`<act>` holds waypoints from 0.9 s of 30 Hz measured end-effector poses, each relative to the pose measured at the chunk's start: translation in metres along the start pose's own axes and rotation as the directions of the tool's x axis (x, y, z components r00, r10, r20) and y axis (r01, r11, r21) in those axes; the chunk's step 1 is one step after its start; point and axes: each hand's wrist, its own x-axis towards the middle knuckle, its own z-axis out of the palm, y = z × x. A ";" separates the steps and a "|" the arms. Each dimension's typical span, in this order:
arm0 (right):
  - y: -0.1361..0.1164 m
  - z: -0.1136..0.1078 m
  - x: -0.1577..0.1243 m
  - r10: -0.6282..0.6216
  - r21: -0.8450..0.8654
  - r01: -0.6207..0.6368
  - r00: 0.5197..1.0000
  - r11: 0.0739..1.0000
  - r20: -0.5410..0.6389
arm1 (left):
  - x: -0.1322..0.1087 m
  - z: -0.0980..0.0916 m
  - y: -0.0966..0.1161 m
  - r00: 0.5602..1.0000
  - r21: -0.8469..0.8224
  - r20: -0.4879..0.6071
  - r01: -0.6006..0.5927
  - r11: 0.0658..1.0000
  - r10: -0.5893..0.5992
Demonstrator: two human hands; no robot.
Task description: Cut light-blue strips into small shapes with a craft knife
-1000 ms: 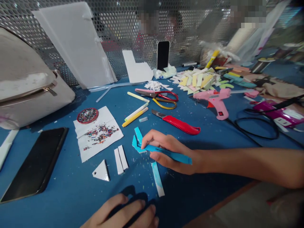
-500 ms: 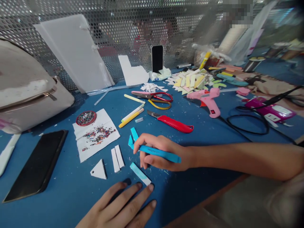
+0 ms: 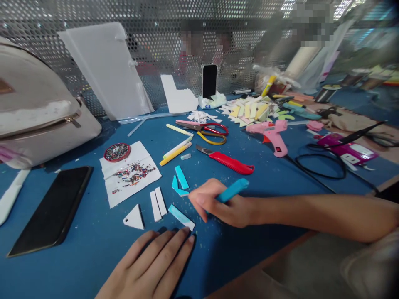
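My right hand [image 3: 227, 204] is closed around a blue marker [image 3: 233, 190], its back end pointing up to the right; the tip is hidden by my fingers. My left hand [image 3: 152, 261] lies flat on the table, fingers stretched out, its fingertips touching the white end of a strip partly coloured light blue [image 3: 180, 216]. Beside that strip lie two white strips [image 3: 158, 203] and a white triangular piece [image 3: 135, 217] with a small hole. A bent blue piece [image 3: 178, 187] and a straight blue strip [image 3: 181, 177] lie just beyond my right fingertips.
Behind my hands are a red utility knife [image 3: 232, 162], scissors [image 3: 213, 132], pale and yellow markers [image 3: 176, 153] and a pink glue gun [image 3: 272, 135] with its cable. Left are a black phone [image 3: 51, 209], a bag [image 3: 46, 112] and paper with colourful bits [image 3: 116, 199]. Cut scraps [image 3: 249, 109] are piled behind.
My right hand has drawn back from the blue pieces toward the right, and the marker has swung from nearly level to slanting upward. My left hand stays by the partly coloured strip. The view has shifted slightly.
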 end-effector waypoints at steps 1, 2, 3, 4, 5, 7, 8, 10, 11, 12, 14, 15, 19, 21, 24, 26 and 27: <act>-0.001 0.004 0.001 0.013 -0.041 -0.012 1.000 0.999 0.013 | 0.001 0.000 0.000 1.000 -0.001 0.007 0.015 1.000 -0.015; -0.001 0.007 0.002 0.053 -0.123 -0.051 0.999 0.991 0.008 | 0.002 0.000 0.000 1.000 -0.003 0.011 0.023 1.000 -0.023; -0.001 0.011 0.003 0.094 -0.199 -0.097 0.995 0.975 -0.022 | 0.003 0.000 0.000 1.000 -0.002 0.010 0.029 1.000 -0.029; -0.001 0.014 0.005 0.114 -0.239 -0.121 0.993 0.964 -0.043 | 0.004 -0.001 0.001 0.999 -0.001 0.009 0.034 0.999 -0.034; 0.000 0.017 0.007 0.127 -0.274 -0.140 0.990 0.952 -0.064 | 0.006 -0.001 0.001 0.999 0.005 -0.001 0.037 0.999 -0.037; 0.002 0.021 0.011 0.129 -0.308 -0.140 0.990 0.941 -0.056 | 0.007 -0.002 0.001 0.999 -0.008 -0.027 0.047 0.999 -0.048; 0.003 0.022 0.012 0.121 -0.316 -0.129 0.992 0.940 -0.045 | 0.008 -0.003 0.001 0.998 -0.009 -0.031 0.057 0.998 -0.057; 0.005 0.023 0.015 0.105 -0.321 -0.110 0.994 0.941 -0.031 | 0.007 -0.003 0.001 0.997 -0.012 -0.029 0.072 0.997 -0.072; 0.006 0.022 0.015 0.108 -0.316 -0.113 0.994 0.942 -0.035 | 0.007 -0.003 0.001 0.997 -0.017 -0.031 0.076 0.997 -0.076; 0.006 0.022 0.016 0.116 -0.309 -0.123 0.992 0.943 -0.043 | 0.007 -0.003 0.001 0.996 -0.025 -0.032 0.078 0.997 -0.078; 0.006 0.021 0.016 0.133 -0.292 -0.144 0.989 0.946 -0.056 | 0.008 -0.002 0.000 0.996 -0.053 -0.024 0.084 0.995 -0.086; 0.006 0.020 0.016 0.139 -0.283 -0.149 0.989 0.948 -0.055 | 0.008 -0.001 0.000 0.995 -0.070 -0.018 0.094 0.993 -0.095; 0.006 0.019 0.015 0.140 -0.255 -0.143 0.990 0.956 -0.031 | 0.008 0.005 -0.001 0.994 -0.146 -0.020 0.107 0.983 -0.111; 0.006 0.019 0.015 0.142 -0.251 -0.145 0.989 0.957 -0.030 | 0.006 0.007 -0.001 0.994 -0.161 -0.025 0.102 0.982 -0.108; 0.007 0.020 0.015 0.133 -0.261 -0.140 0.990 0.955 -0.045 | 0.002 0.010 -0.002 0.995 -0.150 -0.014 0.092 0.984 -0.095; 0.007 0.021 0.015 0.128 -0.259 -0.137 0.990 0.956 -0.051 | 0.001 0.010 -0.002 0.997 -0.140 -0.004 0.080 0.987 -0.082; 0.007 0.021 0.015 0.131 -0.256 -0.140 0.990 0.957 -0.052 | 0.001 0.010 -0.002 0.997 -0.138 0.000 0.075 0.988 -0.076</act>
